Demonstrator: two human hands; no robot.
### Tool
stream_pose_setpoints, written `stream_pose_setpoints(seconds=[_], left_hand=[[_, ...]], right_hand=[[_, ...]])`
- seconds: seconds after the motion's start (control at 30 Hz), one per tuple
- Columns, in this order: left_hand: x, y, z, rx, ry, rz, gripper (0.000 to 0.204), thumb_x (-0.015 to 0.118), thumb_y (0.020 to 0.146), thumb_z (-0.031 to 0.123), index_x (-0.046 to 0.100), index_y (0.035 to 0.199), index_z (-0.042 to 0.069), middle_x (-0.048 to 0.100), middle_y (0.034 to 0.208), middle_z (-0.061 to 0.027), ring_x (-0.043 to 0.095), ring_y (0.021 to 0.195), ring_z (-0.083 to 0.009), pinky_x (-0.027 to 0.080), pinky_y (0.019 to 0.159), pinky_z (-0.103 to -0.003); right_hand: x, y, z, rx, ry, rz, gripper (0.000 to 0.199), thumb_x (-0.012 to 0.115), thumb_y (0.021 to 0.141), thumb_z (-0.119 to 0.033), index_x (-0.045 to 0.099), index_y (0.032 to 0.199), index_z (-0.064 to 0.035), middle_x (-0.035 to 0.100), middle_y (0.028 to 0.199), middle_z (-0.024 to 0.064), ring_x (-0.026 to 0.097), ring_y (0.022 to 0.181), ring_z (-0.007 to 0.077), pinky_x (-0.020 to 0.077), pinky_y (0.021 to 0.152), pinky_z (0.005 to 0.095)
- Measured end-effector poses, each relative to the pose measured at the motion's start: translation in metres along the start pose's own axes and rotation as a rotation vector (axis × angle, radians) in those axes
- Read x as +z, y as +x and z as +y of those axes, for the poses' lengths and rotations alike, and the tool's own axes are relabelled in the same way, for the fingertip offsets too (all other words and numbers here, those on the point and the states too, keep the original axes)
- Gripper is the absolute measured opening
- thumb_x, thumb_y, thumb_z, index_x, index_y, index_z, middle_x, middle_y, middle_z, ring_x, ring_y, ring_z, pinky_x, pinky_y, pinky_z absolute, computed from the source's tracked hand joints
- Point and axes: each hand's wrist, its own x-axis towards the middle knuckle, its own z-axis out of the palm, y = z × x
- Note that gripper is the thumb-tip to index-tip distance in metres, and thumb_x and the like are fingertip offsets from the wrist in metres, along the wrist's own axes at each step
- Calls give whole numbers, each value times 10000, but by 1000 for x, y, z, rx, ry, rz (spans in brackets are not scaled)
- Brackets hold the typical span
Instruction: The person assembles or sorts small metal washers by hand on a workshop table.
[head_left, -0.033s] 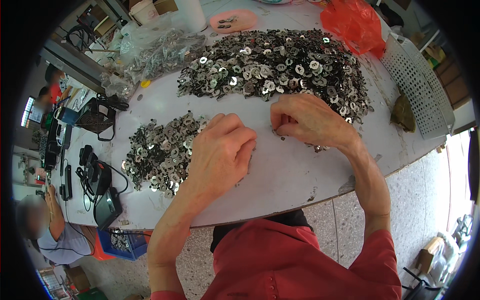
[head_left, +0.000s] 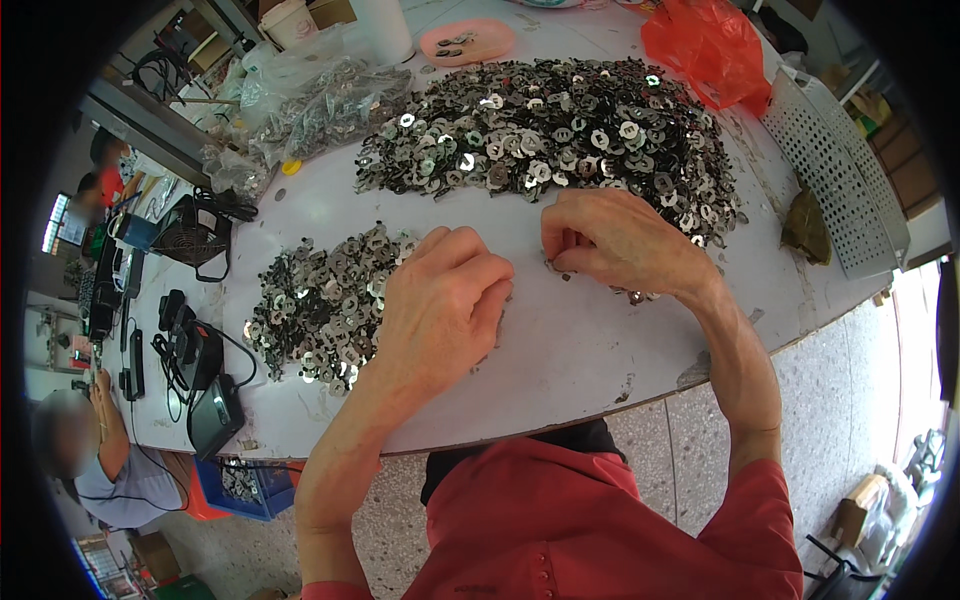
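My left hand (head_left: 445, 300) is closed, fingers curled down, at the right edge of the smaller pile of small metal pieces (head_left: 315, 310). Whatever its fingertips hold is hidden behind the fingers. Just in front of the larger pile of small metal pieces (head_left: 540, 130), my right hand (head_left: 625, 240) pinches thumb against fingers. A bit of a small metal piece (head_left: 552, 265) shows at those fingertips. The two hands are apart, with a strip of white table (head_left: 530, 360) between them. A few pieces lie under the right wrist.
Plastic bags of metal parts (head_left: 320, 110) and a pink dish (head_left: 467, 42) stand at the back. To the right are a red plastic bag (head_left: 705, 50) and a perforated white basket (head_left: 835, 170). A small fan (head_left: 190, 240) and black adapters (head_left: 195, 350) lie left. Another person (head_left: 125, 485) sits far left.
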Motion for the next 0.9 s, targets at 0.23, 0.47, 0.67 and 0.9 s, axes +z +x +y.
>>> stream_pose_setpoints(seconds=[0.23,0.47,0.67,0.9], left_hand=[[0,0,0,-7,3,-3,67,682,709,14,649,759,43,541,757,-55,548,747,-254,471,622,-381],[1,0,-1,9,10,6,69,681,711,12,646,759,46,539,754,-55,549,743,-253,471,610,-378],[-1,0,1,-9,-62,7,100,692,714,26,656,807,35,558,776,-70,553,758,-269,470,621,-393],[-4,2,7,-121,-202,-36,120,711,748,69,665,845,15,596,756,-97,579,697,-257,468,608,-357]], right_hand=[[1,-1,-3,11,45,17,150,631,713,-131,631,808,-15,613,781,123,599,811,306,458,750,404],[3,1,-3,23,37,-56,124,648,723,-115,620,783,-10,612,743,106,594,737,272,455,683,387],[-4,4,-11,13,297,-40,77,656,762,-50,616,806,-1,605,696,63,556,618,150,443,578,301],[-2,3,-19,-39,522,-37,67,664,801,-30,614,835,2,601,712,9,533,647,80,438,590,244]])
